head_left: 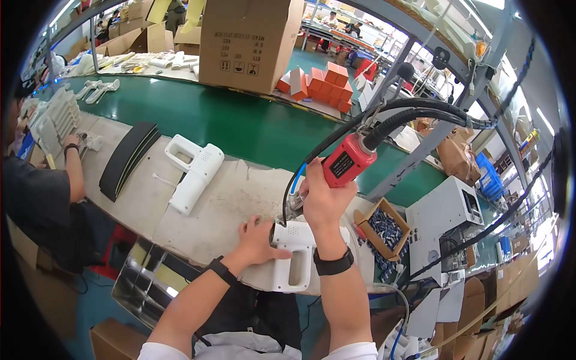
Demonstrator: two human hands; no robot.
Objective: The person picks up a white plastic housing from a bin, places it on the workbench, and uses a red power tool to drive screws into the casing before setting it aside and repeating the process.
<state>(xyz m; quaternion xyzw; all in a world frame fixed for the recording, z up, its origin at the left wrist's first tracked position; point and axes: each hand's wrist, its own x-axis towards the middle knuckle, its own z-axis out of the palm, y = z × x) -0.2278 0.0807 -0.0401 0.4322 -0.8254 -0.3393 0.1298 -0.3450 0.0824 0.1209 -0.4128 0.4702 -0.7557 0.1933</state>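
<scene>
R hand (324, 201) fingers wrapped tight round the red powered screwdriver (348, 159), closed grip, tool upright w/ tip down over the white plastic housing (292, 255); black hose and cable run off its top to the upper right. L hand (257, 240) lies on the housing's left end, fingers curled loosely over it, thumb along the side, pressing it to the bench — holding, not a full fist. Both wrists carry black bands.

Housing is white, pistol-shaped w/ a loop handle pointing toward the person and a patch of small vent holes near the top; sits at the near edge of the pale worktop (228, 198), right in front of the person. A second white housing (193, 171) of the same kind lies further left on the worktop, well apart, next to a stack of black curved strips (127, 157).

Just right of the hands: small open cardboard box (382, 227) full of bluish-grey small parts. Beyond the green conveyor belt (228, 120): big brown carton (249, 42) w/ black handling symbols on its side, and near its right a pile of orange boxes (321, 84). More brown cartons top left. Another person's arm (75, 165) at far left
</scene>
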